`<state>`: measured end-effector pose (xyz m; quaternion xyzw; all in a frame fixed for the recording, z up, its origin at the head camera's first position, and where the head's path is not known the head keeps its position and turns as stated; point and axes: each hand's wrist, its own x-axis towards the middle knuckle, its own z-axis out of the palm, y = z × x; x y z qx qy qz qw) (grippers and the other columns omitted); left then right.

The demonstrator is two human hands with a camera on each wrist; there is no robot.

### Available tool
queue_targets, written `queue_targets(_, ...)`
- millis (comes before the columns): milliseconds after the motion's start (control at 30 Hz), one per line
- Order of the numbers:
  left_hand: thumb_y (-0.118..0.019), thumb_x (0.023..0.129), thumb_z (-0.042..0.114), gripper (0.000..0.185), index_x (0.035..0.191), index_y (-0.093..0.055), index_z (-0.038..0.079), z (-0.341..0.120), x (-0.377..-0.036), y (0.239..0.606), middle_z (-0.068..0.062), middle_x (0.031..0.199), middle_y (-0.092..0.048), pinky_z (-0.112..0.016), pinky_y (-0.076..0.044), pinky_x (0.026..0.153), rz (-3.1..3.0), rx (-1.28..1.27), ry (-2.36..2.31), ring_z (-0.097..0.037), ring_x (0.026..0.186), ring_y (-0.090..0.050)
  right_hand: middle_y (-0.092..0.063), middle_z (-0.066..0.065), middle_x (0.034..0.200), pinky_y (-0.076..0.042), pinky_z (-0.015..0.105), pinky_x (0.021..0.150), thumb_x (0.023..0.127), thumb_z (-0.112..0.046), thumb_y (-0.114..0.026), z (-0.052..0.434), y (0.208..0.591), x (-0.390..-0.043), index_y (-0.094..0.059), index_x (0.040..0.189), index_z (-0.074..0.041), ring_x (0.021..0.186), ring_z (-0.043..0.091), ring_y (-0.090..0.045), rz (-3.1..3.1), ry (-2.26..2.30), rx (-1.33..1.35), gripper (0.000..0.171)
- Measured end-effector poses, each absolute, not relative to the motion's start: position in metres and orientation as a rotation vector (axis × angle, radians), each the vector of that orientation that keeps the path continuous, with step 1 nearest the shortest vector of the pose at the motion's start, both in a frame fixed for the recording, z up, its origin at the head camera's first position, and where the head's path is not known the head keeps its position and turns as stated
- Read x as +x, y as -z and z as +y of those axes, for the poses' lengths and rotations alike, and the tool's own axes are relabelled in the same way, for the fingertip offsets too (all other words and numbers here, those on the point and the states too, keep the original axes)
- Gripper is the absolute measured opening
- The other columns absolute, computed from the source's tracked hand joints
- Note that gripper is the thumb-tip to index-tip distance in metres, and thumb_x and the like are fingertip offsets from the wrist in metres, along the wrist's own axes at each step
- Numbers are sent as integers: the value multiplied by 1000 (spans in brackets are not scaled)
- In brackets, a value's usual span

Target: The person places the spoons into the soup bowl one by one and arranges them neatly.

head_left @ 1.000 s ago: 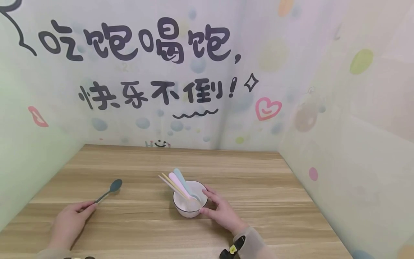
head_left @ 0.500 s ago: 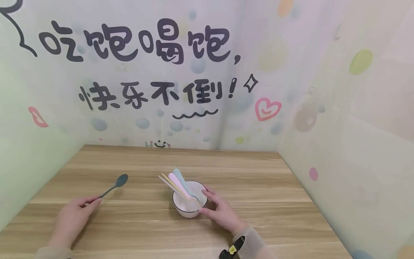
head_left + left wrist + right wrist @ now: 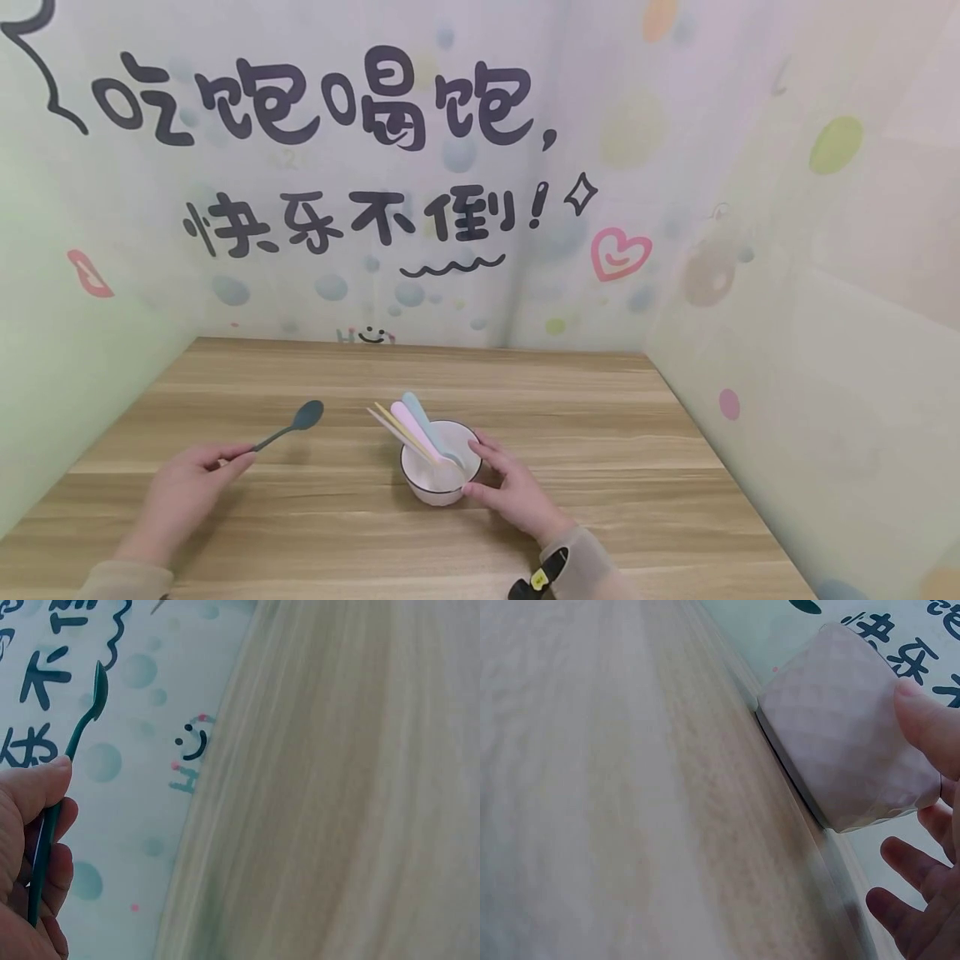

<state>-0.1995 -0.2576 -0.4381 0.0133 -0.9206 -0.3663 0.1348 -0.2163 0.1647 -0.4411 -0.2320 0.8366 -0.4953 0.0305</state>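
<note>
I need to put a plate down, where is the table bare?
Bare wood lies behind the bowl toward the wall and right of the right hand. It is crowded between the left hand, its spoon, and the bowl.

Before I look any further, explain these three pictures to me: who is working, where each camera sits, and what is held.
A person works with bare hands. One camera sits on the head, looking down at the wooden table; one sits on each wrist. The left hand pinches the handle of a dark teal spoon, lifted off the table; the left wrist view shows it close up. The right hand touches the side of a white bowl, seen near in the right wrist view. The bowl holds a pink spoon, a blue spoon and chopsticks.
</note>
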Motion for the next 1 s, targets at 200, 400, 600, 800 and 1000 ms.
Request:
queue_targets(200,-64,90,45,36,108,-74,15,-247,-198,426,-3,100,-67,-26,-40,64,-2703,-13,1074,-9,79,-51,-30,16,153,-23,56,109,86,-18,-74,165,442,-218,-45,139,5,141,35,-25,2580,1518,-712,65)
queue_targets(400,-68,89,42,30,104,-75,17,-237,-199,417,-4,103,-68,-28,-42,64,-2725,-75,1105,-11,81,-54,-30,15,154,-22,55,109,86,-18,-73,165,443,-219,-45,139,5,141,34,-25,2577,1519,-710,65)
queue_targets(600,-69,88,39,27,102,-75,17,-227,-203,409,-1,97,-67,-28,-42,62,-2727,-154,1079,-13,78,-52,-30,16,153,-23,55,109,85,-18,-74,165,442,-218,-46,139,5,141,35,-25,2572,1531,-703,64)
queue_targets(800,-72,86,33,21,100,-75,17,-219,-206,407,4,78,-57,-26,-37,56,-2713,-238,1061,-10,67,-45,-30,19,153,-23,55,109,85,-18,-74,165,443,-219,-45,139,5,141,36,-25,2573,1530,-710,65)
queue_targets(1000,-74,85,29,17,98,-76,18,-212,-208,404,5,77,-55,-25,-36,54,-2724,-298,1044,-10,63,-43,-29,18,153,-23,55,109,85,-18,-74,166,445,-220,-44,139,5,141,35,-24,2562,1542,-710,66)
